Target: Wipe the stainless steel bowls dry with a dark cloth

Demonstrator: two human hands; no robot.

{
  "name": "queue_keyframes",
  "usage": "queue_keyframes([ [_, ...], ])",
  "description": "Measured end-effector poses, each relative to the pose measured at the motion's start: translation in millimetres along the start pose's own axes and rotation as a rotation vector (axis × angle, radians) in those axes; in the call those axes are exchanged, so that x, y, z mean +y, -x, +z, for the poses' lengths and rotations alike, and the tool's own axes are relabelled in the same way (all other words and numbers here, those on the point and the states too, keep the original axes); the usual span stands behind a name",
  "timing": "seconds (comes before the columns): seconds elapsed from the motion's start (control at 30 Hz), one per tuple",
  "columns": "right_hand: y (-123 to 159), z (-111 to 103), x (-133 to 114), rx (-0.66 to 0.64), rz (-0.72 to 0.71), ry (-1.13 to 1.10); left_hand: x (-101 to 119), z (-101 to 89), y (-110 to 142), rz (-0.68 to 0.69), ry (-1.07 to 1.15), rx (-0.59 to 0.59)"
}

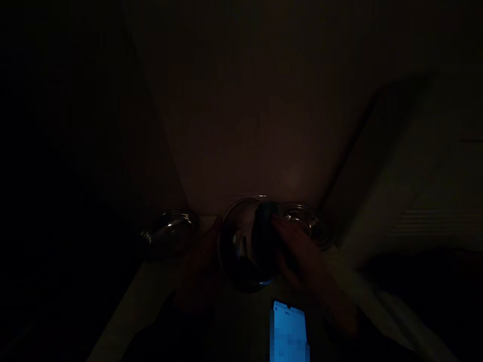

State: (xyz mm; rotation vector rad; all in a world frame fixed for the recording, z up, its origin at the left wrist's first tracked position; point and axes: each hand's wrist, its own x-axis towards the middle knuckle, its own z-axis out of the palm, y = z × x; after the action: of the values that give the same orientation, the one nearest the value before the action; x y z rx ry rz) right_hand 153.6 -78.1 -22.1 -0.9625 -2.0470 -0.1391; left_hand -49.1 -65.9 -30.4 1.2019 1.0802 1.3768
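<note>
In the dim middle of the head view, a shiny round metal bowl [239, 241] stands tilted between my hands. My left hand [204, 259] is closed on its left edge, though the fingers are mostly lost in the dark. Against the bowl's right side, my right hand [298, 249] is closed on a dark, soft-looking pad [267, 226]; whether this is a cloth or a sponge I cannot tell.
To the left sits another shiny metal dish [175, 226]. Metal dishware with round rims [307, 221] lies behind my right hand. A phone with a lit blue screen [290, 329] lies near the bottom, on a pale surface [116, 324]. A wall [256, 125] rises behind.
</note>
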Motion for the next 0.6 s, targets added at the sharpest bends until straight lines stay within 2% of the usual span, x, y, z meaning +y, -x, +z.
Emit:
queue_keyframes([
  [0.07, 6.6, 0.9, -1.5, 0.004, 0.024, -0.037, -9.1, -12.2, 14.9, 0.055, -0.044, 0.035],
  [0.13, 12.0, 2.5, -4.0, 0.012, 0.05, -0.057, -18.7, -23.6, 27.3, 0.147, -0.203, 0.071],
  [0.23, 16.7, 6.4, -11.3, -0.036, 0.07, -0.056, -31.1, -35.4, 35.8, 0.152, -0.25, 0.03],
  [0.33, 16.1, 12.4, -21.7, -0.15, 0.088, -0.051, -44.5, -42.7, 33.7, 0.166, -0.277, -0.029],
  [0.4, 13.2, 18.1, -27.4, -0.202, 0.105, -0.054, -56.0, -46.5, 29.0, 0.163, -0.295, 0.003],
  [0.5, 8.2, 30.1, -29.0, -0.169, 0.137, -0.039, -71.9, -48.8, 20.7, 0.15, -0.305, 0.058],
  [0.6, 6.6, 44.0, -21.4, -0.125, 0.117, 0.007, -74.7, -43.9, 14.8, 0.151, -0.267, 0.033],
])
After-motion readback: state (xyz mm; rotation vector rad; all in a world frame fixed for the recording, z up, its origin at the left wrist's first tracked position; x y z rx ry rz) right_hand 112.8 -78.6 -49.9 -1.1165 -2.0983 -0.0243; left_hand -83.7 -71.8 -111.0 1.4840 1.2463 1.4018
